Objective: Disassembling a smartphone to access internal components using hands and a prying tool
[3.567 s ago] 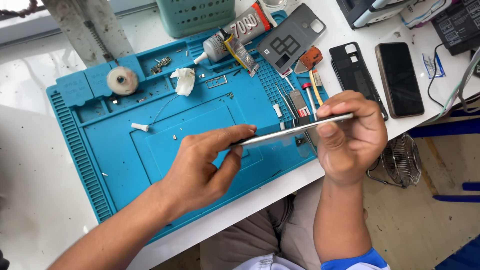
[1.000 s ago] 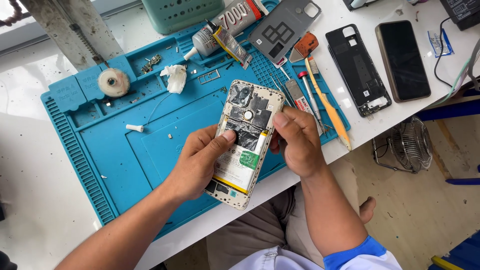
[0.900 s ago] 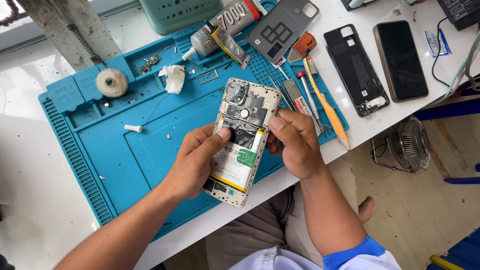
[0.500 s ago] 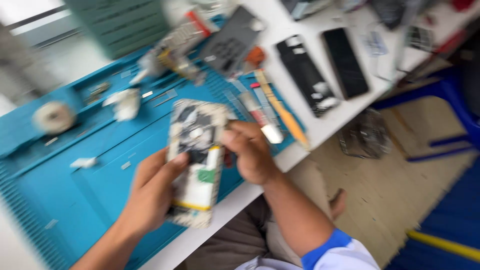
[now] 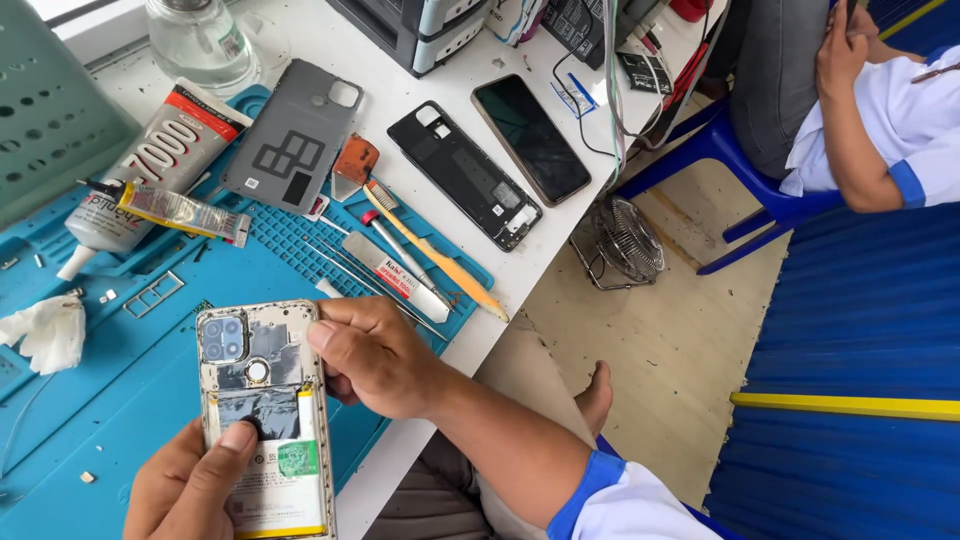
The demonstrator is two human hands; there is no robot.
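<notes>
Opened smartphone (image 5: 262, 420), back cover removed, battery exposed: held above blue repair mat (image 5: 110, 400). Left hand (image 5: 195, 490) gripped its lower end, thumb on battery; right hand (image 5: 375, 355) clasped its right edge.

- A white table (image 5: 330, 40) carries the work; its front edge runs slantwise from lower left to upper right.
- A blue work mat (image 5: 110, 380) covers the table's left part.
- On the mat: a grey phone back cover (image 5: 293, 135), a big glue tube (image 5: 150, 165) with a smaller tube (image 5: 175, 210) across it, a crumpled white tissue (image 5: 48, 332), an orange pick (image 5: 352, 165), and a yellow pry stick (image 5: 440, 265) beside thin metal tools (image 5: 385, 275).
- On the bare table right of the mat: a black phone frame (image 5: 463, 175) and, just beside it, a dark phone (image 5: 530, 138).
- At the table's far edge: a clear bottle (image 5: 200, 40) and a green basket (image 5: 50, 110).
</notes>
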